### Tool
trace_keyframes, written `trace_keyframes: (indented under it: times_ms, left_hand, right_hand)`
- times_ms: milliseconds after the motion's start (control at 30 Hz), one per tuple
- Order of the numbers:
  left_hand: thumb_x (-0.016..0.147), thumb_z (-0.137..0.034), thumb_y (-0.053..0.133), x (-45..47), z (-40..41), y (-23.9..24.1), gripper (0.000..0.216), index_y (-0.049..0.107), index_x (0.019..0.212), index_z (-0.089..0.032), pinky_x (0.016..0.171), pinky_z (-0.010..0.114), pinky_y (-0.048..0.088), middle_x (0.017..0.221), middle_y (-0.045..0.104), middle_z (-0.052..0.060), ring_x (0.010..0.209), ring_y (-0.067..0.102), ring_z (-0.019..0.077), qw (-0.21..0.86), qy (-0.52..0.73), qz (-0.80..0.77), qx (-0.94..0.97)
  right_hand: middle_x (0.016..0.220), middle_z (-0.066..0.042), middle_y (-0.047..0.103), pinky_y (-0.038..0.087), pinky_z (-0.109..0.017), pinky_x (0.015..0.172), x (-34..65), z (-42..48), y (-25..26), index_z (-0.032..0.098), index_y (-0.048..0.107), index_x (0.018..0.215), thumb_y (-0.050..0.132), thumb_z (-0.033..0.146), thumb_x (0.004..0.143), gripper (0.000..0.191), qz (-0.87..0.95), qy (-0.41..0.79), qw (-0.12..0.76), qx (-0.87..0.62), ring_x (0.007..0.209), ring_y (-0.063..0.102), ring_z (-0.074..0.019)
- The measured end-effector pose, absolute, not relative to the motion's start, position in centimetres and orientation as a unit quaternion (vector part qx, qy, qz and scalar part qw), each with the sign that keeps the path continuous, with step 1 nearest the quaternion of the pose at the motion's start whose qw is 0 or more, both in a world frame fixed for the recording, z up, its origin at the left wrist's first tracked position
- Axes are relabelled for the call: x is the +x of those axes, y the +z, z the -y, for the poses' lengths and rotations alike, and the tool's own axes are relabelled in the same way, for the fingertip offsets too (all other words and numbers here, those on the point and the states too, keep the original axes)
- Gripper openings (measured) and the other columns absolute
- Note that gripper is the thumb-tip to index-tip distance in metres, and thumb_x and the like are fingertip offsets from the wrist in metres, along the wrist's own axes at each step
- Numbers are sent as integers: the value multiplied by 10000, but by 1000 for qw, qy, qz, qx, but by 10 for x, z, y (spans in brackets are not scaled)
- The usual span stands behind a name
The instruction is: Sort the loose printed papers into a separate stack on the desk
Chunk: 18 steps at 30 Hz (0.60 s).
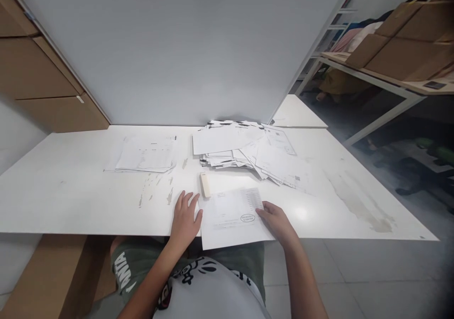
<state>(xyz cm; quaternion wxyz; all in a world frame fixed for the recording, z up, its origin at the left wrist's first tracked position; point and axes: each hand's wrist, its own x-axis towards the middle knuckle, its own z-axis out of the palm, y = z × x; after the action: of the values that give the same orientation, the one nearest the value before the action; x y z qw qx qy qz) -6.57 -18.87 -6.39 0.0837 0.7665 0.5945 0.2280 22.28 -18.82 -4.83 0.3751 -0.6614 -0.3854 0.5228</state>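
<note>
A printed sheet of paper (227, 217) with a dark oval stamp mark lies at the table's front, its near edge jutting past the table edge. My right hand (276, 219) holds the sheet by its right edge, thumb on top and fingers bent. My left hand (186, 217) rests palm down beside the sheet's left edge, fingers spread, with nothing in it. Just beyond it is a small cream oblong block (205, 185), touching or very near the sheet's top left corner; its kind is unclear.
Behind the sheet is a messy pile of papers (227, 142), some fanned out to the right. A lower stack of papers (145, 154) lies to the left. A grey panel (184, 49) borders the white table (88, 205) at the back. Cardboard boxes (42, 68) stand at left.
</note>
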Motion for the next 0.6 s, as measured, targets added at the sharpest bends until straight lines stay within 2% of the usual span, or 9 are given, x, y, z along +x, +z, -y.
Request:
trace_keyframes:
  times_ms: [133, 600]
  left_hand:
    - [920, -286, 424, -64, 189, -61, 366, 550, 1250, -190, 1064, 512, 368, 1329, 495, 114, 1359, 285, 346, 63, 207, -592, 777]
    - [922, -303, 434, -62, 189, -60, 348, 559, 1220, -172, 1051, 503, 388, 1306, 518, 130, 1360, 289, 335, 59, 212, -594, 773]
  right_hand:
    - [779, -40, 721, 479, -330, 704, 226, 186, -52, 185, 675, 811, 634, 381, 623, 275, 390, 530, 369, -656, 779, 652, -264]
    - [764, -24, 713, 460, -312, 682, 230, 184, -60, 188, 671, 808, 648, 365, 622, 258, 372, 553, 383, -640, 752, 642, -241]
